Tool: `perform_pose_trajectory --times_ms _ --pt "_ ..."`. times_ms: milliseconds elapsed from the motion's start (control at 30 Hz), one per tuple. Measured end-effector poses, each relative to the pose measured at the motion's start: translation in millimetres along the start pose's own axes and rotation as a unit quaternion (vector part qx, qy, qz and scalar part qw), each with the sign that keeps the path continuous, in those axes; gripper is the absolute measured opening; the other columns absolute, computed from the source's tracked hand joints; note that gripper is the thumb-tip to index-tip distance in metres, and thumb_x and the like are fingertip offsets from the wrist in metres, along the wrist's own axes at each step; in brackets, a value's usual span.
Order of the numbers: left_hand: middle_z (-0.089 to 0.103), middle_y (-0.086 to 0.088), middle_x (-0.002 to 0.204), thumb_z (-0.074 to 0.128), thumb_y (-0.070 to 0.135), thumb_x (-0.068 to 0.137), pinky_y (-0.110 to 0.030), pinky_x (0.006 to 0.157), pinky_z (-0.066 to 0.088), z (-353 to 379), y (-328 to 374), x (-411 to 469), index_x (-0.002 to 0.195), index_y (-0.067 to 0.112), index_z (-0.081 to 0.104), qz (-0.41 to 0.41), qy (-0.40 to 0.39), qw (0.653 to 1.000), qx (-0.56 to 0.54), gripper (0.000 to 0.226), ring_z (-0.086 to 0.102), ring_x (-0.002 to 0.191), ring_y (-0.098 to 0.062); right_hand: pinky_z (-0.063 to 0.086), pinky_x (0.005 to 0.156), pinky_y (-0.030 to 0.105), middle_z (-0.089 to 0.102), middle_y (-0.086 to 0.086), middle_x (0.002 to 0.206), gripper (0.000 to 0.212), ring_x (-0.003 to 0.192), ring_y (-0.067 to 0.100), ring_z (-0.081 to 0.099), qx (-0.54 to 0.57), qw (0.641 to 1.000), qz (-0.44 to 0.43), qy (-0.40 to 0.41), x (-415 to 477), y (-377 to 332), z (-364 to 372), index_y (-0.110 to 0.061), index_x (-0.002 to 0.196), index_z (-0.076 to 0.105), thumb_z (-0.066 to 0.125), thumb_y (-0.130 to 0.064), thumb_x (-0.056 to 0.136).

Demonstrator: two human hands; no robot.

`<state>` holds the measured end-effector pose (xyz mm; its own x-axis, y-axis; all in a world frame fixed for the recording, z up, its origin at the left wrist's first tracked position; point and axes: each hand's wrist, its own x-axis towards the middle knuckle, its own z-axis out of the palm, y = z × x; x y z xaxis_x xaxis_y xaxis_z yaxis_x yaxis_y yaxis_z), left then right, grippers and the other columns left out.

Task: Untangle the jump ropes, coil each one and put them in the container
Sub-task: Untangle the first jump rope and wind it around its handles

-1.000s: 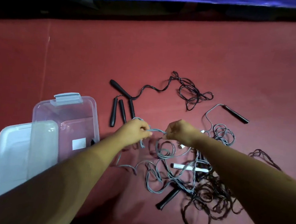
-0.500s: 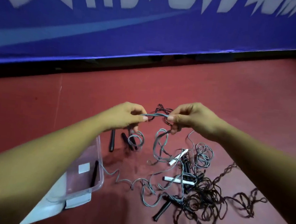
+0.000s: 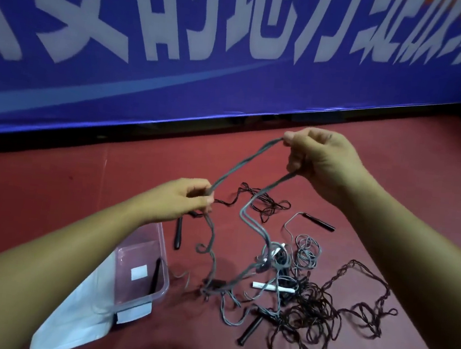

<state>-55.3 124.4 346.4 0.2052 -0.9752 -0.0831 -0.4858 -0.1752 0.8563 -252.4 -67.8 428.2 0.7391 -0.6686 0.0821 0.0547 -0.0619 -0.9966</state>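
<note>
A grey jump rope (image 3: 241,164) runs taut between my two hands, lifted above the red floor. My left hand (image 3: 181,200) pinches it low at centre. Higher and to the right, my right hand (image 3: 318,160) grips a doubled loop of the same rope. Both strands hang down into a tangle of grey and dark brown ropes (image 3: 297,287) on the floor, with a white handle (image 3: 273,287) and black handles (image 3: 249,331) among them. The clear plastic container (image 3: 144,264) stands at lower left, a black handle inside it.
The container's white lid (image 3: 77,320) lies under and beside it at lower left. A blue banner (image 3: 236,48) with white characters runs along the back edge of the floor. More black handles (image 3: 319,221) and a dark rope lie beyond the tangle.
Both hands have pulled apart and risen; my right hand went up and right, stretching the grey rope and lifting more of it off the floor. The view tilted upward.
</note>
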Motion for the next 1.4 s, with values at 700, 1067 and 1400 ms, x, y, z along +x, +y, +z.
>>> perform_pose_trajectory --times_ms 700,1067,1400 --pt "0.057 0.014 0.05 0.066 0.038 0.092 -0.025 0.058 0.041 -16.7 10.0 -21.1 0.065 0.022 0.061 -0.014 0.016 0.982 0.189 0.031 0.048 0.047 0.001 0.05 0.063 0.024 0.059 0.006 0.063 0.015 0.059 0.017 0.058 -0.109 0.99 -0.057 -0.072 -20.4 -3.9 40.8 -0.01 0.083 0.068 0.062 -0.012 0.096" --pt "0.057 -0.004 0.058 0.05 0.018 0.102 -0.029 0.068 0.046 -22.8 6.9 -32.5 0.087 0.01 0.057 0.02 0.017 1.0 0.013 0.018 0.062 0.06 -0.021 0.049 0.098 0.031 0.066 0.0 0.126 0.067 0.11 0.013 0.063 -0.462 0.872 0.086 -0.136 -20.2 28.4 -13.1 -0.013 0.136 0.058 0.085 -0.027 0.076" --pt "0.058 -0.005 0.058 0.059 0.022 0.098 -0.023 0.056 0.043 -12.3 36.4 -33.5 0.087 0.009 0.063 0.042 0.054 0.997 0.025 0.018 0.053 0.054 -0.015 0.05 0.063 0.034 0.063 0.02 0.069 0.017 0.064 0.026 0.068 -0.17 0.963 0.042 -0.205 -40.1 20.7 65.9 -0.004 0.094 0.068 0.058 -0.017 0.1"
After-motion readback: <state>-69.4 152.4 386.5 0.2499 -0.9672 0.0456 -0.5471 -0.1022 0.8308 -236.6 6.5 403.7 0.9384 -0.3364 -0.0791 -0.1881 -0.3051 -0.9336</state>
